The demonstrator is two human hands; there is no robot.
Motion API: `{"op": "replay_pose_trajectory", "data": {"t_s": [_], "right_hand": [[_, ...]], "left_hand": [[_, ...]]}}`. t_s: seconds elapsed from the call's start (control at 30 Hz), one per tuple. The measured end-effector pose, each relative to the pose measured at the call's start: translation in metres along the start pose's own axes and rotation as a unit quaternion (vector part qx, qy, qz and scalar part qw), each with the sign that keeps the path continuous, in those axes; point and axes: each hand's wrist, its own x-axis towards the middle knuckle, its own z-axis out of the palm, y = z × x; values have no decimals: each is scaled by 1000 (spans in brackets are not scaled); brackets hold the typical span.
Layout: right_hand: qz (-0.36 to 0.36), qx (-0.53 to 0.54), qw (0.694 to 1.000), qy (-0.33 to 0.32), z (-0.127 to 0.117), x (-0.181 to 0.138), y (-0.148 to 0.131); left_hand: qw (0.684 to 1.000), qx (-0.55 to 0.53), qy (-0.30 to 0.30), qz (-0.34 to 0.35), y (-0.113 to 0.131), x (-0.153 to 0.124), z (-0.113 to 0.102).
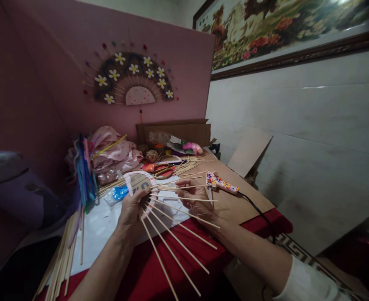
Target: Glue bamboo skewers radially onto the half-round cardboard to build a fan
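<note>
My left hand (131, 211) is closed on a half-round cardboard piece (139, 183) edged in pink, from which several thin bamboo sticks (175, 232) fan out toward me and to the right. My right hand (194, 197) pinches one of those sticks near the cardboard, fingers curled. A glue gun (222, 184) wrapped in dotted tape lies just right of my right hand, its black cord (260, 213) trailing off the table edge.
Loose bamboo sticks (60, 255) lie at the left on white paper (101, 225) over a red cloth (153, 267). Behind are scissors (162, 170), a twine ball (152, 156), pink fabric (115, 152), a cardboard box (184, 131) and a finished flowered fan (133, 79) on the pink wall.
</note>
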Motion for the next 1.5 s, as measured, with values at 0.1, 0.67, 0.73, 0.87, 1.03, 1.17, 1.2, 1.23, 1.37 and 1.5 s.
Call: {"op": "replay_pose_trajectory", "data": {"t_s": [0.1,0.67,0.73,0.87,1.03,1.17,1.2,1.23,1.37,1.5], "right_hand": [[-1,10,1000,-12,0,1,3],[17,25,1000,-2,1,4,5],[22,27,999,-7,0,5,5],[3,14,1000,-16,1,7,2],[-17,11,1000,-13,2,6,-1],[-18,-1,1000,-23,0,5,-1],[-17,-4,1000,-23,-1,5,-1],[-15,-5,1000,-23,-1,5,-1],[-17,-2,999,-28,-1,5,-2],[-28,2,999,-31,0,4,-1]], "left_hand": [[1000,4,-6,-5,0,-1,0],[1000,7,-12,-10,1,-3,0],[1000,18,-6,-15,2,-5,1],[999,33,-10,-15,4,-4,1],[999,44,-3,-15,3,-3,2],[999,47,1,-16,5,-7,6],[999,45,3,-18,6,-8,7],[999,44,5,-20,6,-9,8],[999,44,18,-20,7,-9,8],[999,50,15,-11,6,-9,8]]}}
